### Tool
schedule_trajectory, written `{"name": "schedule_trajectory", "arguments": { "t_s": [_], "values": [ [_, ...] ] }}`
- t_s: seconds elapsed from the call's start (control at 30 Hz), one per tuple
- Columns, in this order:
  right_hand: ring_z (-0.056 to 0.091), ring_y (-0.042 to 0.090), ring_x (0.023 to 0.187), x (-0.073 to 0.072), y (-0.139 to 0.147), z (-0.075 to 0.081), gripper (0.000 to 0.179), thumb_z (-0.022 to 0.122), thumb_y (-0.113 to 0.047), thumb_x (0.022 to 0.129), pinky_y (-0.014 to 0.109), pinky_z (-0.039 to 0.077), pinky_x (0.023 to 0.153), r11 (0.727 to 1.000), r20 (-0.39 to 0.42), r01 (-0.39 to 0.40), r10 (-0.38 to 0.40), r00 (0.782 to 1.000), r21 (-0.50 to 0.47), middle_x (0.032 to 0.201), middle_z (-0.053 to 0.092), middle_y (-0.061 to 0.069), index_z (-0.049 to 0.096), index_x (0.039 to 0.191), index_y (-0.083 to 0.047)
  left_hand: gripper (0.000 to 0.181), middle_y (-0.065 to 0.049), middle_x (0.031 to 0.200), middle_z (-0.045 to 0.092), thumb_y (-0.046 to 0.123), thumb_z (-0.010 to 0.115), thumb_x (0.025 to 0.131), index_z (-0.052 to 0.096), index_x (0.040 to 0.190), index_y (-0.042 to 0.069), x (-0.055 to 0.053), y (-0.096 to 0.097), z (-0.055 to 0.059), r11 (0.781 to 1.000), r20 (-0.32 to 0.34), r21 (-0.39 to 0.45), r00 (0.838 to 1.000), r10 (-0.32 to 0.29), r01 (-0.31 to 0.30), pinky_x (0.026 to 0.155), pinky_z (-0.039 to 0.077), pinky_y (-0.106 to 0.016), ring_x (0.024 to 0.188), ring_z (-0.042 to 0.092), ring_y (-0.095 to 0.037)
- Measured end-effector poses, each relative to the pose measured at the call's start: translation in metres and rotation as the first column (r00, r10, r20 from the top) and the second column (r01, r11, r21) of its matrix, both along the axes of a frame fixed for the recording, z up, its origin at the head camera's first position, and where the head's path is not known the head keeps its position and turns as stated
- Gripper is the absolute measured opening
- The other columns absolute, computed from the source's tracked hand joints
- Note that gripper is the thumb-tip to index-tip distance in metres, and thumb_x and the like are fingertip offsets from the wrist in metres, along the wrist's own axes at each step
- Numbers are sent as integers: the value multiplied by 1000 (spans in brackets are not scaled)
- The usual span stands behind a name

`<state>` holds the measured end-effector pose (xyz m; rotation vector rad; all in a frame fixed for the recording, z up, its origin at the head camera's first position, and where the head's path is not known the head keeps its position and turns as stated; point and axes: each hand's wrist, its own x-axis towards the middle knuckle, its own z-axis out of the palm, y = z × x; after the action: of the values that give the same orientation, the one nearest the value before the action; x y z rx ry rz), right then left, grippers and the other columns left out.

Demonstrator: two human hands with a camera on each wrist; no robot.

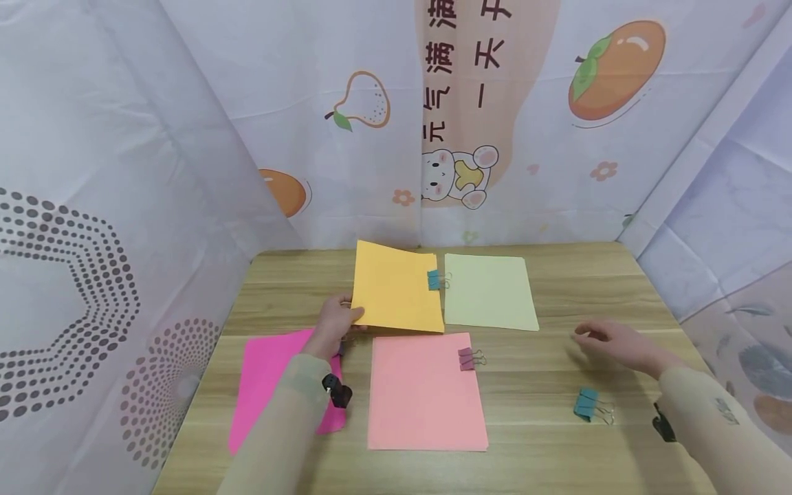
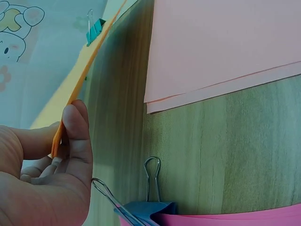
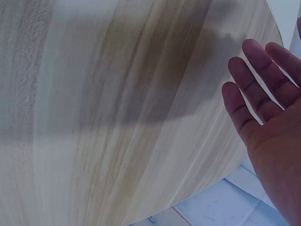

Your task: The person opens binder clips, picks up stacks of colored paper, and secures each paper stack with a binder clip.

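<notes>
Between thumb and fingers, my left hand [image 1: 335, 320] pinches the left edge of an orange-yellow paper stack [image 1: 396, 285], whose near side is lifted off the table. A teal binder clip [image 1: 434, 280] grips that stack's right edge. In the left wrist view the sheets [image 2: 81, 84] stand tilted in the left hand [image 2: 61, 174]. My right hand [image 1: 609, 342] hovers above the wood at the right, fingers relaxed and holding nothing; the right wrist view shows the fingers [image 3: 254, 89] spread. Nearest to it lies a loose teal binder clip [image 1: 586, 404].
Pale green paper [image 1: 491, 291] lies to the right of the orange-yellow stack. In front is a pink stack [image 1: 427, 399] with a mauve binder clip [image 1: 467, 359]. Magenta paper [image 1: 262, 385], with a dark blue clip [image 2: 148, 210], lies partly under the left forearm. Printed curtains [image 1: 346, 165] surround the table.
</notes>
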<state>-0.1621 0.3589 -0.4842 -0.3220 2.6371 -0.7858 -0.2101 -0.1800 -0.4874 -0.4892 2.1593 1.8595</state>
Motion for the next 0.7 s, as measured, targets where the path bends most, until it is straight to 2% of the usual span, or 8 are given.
{"name": "schedule_trajectory", "arguments": {
  "t_s": [0.17,0.27,0.43,0.53,0.63,0.7],
  "values": [
    [64,26,103,4,-1,2,45,58,-34,104,42,53,84,1000,26,-14,14,1000,-7,117,68,14,62,130,2,50,-21,128,54,6,61,100,45,147,-3,-1,-1,-1,1000,-9,3,1000,-27,27,87,59,-41,84,67,-19],
    [64,24,102,5,-1,2,43,58,-34,104,42,52,84,1000,23,-17,17,1000,-5,116,69,13,63,129,1,52,-22,134,55,10,62,101,45,148,-2,-2,-1,0,999,-9,-4,999,-48,48,87,59,-41,80,70,-16],
    [64,24,102,6,1,1,43,58,-34,104,42,52,83,1000,21,-14,14,1000,-13,115,69,13,63,129,1,53,-15,138,58,22,64,102,47,149,5,-3,2,2,992,1,-112,999,-52,51,74,53,-36,73,71,-14],
    [64,26,103,7,2,0,44,58,-34,104,43,53,84,1000,22,-13,13,1000,-6,116,69,14,63,129,1,52,-15,139,56,24,64,101,49,147,3,-4,5,3,975,-46,-220,998,-48,37,77,52,-37,90,68,-20],
    [65,29,104,8,4,0,44,57,-35,104,45,53,85,1000,22,-14,14,1000,14,117,69,15,63,129,1,48,-20,139,54,18,64,99,54,142,-1,-5,10,3,949,-126,-313,989,-75,32,92,52,-43,113,60,-31],
    [65,31,105,9,4,0,45,58,-36,104,46,53,86,1000,23,-15,14,1000,27,118,69,16,63,129,1,44,-23,138,54,15,63,98,58,138,-3,-5,13,3,934,-169,-354,980,-103,37,97,50,-46,121,54,-35]
  ]
}}
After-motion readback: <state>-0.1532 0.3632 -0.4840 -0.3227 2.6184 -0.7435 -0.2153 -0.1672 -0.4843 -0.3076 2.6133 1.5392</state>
